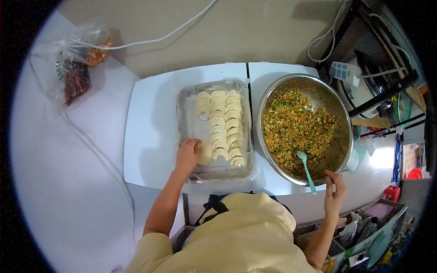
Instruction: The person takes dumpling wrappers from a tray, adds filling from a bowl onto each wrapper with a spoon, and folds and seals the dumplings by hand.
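Head, tray [218,172] w/ dumplings [218,128], bowl [331,152] w/ prob. veg mix [298,123]

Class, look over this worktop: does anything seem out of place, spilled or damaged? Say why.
Nothing stands out: the dumplings overlap in columns on the tray, the filling lies inside the metal bowl, and the spoon leans over its rim. No spill or damage shows.

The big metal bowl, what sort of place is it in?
Probably a kitchen or food-making corner; I can't tell if it's a home or shop. The bowl holds what looks like chopped filling, and rows of what look like dumplings lie in the tray.
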{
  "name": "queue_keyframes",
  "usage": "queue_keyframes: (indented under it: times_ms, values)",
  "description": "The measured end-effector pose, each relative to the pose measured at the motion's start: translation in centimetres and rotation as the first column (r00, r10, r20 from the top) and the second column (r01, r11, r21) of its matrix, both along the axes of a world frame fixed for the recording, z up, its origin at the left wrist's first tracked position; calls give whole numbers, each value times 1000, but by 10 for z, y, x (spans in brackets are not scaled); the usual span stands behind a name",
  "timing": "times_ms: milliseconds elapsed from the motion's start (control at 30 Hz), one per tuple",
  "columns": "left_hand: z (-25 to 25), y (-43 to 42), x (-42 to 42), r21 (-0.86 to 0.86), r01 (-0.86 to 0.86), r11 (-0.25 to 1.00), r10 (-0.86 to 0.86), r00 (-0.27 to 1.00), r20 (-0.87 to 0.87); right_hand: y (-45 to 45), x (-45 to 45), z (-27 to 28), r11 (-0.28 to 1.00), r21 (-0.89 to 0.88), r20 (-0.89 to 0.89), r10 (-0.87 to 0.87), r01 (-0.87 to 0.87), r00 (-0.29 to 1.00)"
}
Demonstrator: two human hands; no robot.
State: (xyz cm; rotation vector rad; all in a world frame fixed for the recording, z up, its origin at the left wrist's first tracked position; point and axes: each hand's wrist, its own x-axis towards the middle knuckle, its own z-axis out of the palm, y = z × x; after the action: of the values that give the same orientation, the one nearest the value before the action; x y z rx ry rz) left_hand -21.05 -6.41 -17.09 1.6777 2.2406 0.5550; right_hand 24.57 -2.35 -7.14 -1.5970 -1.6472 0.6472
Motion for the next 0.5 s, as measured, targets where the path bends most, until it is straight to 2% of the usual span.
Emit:
queue_keyframes:
  times_ms: [33,67,133,167,233,333,500]
  values:
    - [-1,0,0,82,37,996,-32,997,-63,0,-2,7,993,33,166,102,-109,981]
    - [-2,0,1,81,39,996,-34,997,-64,0,-5,14,974,46,331,195,-222,923]
    - [6,0,5,13,-106,994,105,991,77,-2,-10,20,973,-3,335,219,-231,916]
    - [8,1,7,10,-107,994,106,991,77,-4,-12,22,969,-52,340,245,-242,908]
    - [12,3,8,-119,-167,979,167,986,-7,-5,-14,22,959,-32,359,275,-283,892]
    - [17,5,11,-157,-178,971,173,984,-47,-5,-19,24,937,-11,378,329,-350,866]
    - [12,1,11,-113,-238,965,239,971,-9,-5,-20,20,921,-8,385,361,-388,849]
